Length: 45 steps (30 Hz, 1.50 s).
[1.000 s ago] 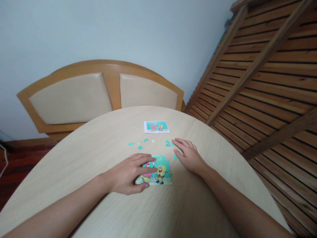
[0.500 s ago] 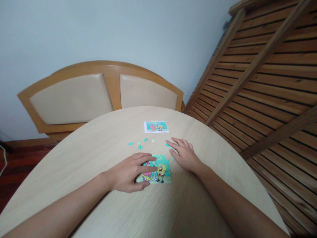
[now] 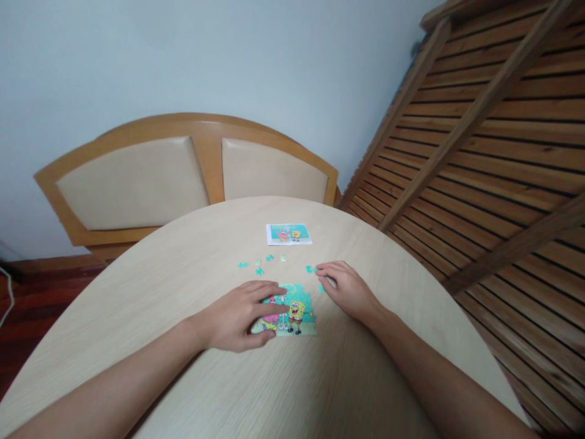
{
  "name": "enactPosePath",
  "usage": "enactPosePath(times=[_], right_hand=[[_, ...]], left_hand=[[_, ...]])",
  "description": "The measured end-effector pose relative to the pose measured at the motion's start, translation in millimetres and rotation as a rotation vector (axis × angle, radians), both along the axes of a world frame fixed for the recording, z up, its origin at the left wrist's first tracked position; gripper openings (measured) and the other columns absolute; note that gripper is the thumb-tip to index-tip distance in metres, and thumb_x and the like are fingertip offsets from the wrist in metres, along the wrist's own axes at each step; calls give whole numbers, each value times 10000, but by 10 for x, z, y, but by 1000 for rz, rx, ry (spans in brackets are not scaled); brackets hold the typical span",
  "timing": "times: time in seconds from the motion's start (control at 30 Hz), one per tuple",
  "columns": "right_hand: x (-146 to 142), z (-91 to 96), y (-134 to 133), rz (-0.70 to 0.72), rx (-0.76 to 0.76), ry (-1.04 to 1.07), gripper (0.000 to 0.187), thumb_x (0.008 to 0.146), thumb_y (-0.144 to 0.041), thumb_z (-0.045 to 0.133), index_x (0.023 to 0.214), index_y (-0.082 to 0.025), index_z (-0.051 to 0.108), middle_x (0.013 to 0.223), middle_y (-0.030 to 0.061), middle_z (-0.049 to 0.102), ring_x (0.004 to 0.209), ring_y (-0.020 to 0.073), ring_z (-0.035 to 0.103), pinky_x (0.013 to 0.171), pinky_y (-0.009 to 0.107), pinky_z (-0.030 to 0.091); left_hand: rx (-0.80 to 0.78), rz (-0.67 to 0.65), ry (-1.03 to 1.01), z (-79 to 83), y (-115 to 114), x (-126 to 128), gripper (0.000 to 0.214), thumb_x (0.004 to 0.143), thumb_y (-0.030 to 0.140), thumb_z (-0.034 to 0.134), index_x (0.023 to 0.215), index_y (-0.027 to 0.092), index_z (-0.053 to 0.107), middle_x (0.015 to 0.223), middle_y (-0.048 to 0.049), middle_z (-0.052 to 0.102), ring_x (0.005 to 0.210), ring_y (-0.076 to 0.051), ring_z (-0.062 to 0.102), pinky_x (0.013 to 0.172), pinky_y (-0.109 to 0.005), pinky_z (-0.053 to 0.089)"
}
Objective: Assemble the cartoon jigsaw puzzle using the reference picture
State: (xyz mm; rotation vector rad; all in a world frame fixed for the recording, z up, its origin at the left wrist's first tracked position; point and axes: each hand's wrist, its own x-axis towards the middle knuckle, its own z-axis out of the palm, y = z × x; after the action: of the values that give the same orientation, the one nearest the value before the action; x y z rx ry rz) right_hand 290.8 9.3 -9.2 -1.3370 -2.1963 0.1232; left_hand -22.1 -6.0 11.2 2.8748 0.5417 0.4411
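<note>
My left hand (image 3: 242, 316) lies with spread fingers over the left part of a jigsaw puzzle (image 3: 302, 300), its fingertips resting on the cartoon picture. The joined pieces show a yellow square figure and a pink figure on teal; the left edge is partly covered. To the right of the puzzle is my right hand (image 3: 345, 288), fingers bent, with a gap between thumb and index finger. Its index fingertip touches or nearly touches a loose teal puzzle piece (image 3: 310, 269). Another teal piece (image 3: 322, 289) shows partly beneath the thumb.
Behind the puzzle lie several loose pieces, among them a teal piece (image 3: 259, 271) and a pale piece (image 3: 283, 258). Farther back is a reference picture sheet (image 3: 289, 234). The round wooden table (image 3: 183, 262) meets a padded headboard (image 3: 132, 183); wooden slats (image 3: 479, 152) lean at right.
My right hand has drawn back slightly to the right and its fingers have bent, uncovering more of the teal piece. The left hand stays on the puzzle, which has shifted very slightly.
</note>
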Motion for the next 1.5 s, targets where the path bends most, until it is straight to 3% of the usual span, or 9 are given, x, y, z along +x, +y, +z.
enactPosePath(times=[0.2,0.33,0.43,0.53,0.77,0.93,1.13,1.5], right_hand=[[12,13,19,43,-40,107,189,940,-241,559,990,-221,740,1085,62,757,1048,222,661,977,423,495],[46,0,35,-3,-41,134,197,917,-269,577,1020,-223,738,1078,77,751,1059,243,653,982,445,497],[76,-46,56,-77,1,144,241,908,-305,587,1079,-213,730,1143,101,731,1114,264,634,1019,477,480],[104,-90,76,-120,2,140,283,913,-330,574,1111,-193,723,1179,117,719,1139,271,628,1040,489,472],[245,-101,128,-132,-45,145,349,939,-250,449,1173,-202,703,1188,106,718,1119,251,655,1025,476,500],[367,-212,209,-177,23,118,362,957,-262,421,1161,-191,712,1265,129,684,1210,271,616,1099,531,444],[420,-317,256,-134,18,103,389,992,-286,388,1211,-185,693,1333,130,645,1298,264,562,1152,515,403],[407,-259,209,-160,-8,111,384,1000,-394,423,1170,-234,727,1302,97,673,1268,267,590,1150,518,413]], left_hand=[[16,56,-85,0,11,29,376,928,313,560,1292,236,610,1353,-98,603,1259,-268,562,1096,-453,451],[58,345,-212,-47,128,-20,263,968,287,477,1141,202,656,1142,-92,683,1067,-242,636,949,-436,533],[84,576,-252,-123,252,-103,275,962,313,481,1122,192,669,1186,-97,674,1079,-260,631,967,-464,529],[91,674,-233,-205,341,-170,323,951,340,487,1166,181,668,1259,-107,654,1140,-282,615,1022,-490,506],[76,694,-181,-257,367,-186,370,958,345,469,1210,150,657,1273,-122,655,1170,-287,605,1052,-488,494],[76,703,-201,-293,380,-188,392,947,351,480,1240,136,627,1327,-144,619,1237,-296,573,1100,-507,457],[87,723,-175,-306,399,-187,395,942,352,488,1241,127,614,1362,-155,593,1282,-304,549,1123,-510,437],[85,708,-186,-244,370,-174,414,919,367,510,1217,100,616,1314,-183,611,1230,-324,583,1106,-498,453]])
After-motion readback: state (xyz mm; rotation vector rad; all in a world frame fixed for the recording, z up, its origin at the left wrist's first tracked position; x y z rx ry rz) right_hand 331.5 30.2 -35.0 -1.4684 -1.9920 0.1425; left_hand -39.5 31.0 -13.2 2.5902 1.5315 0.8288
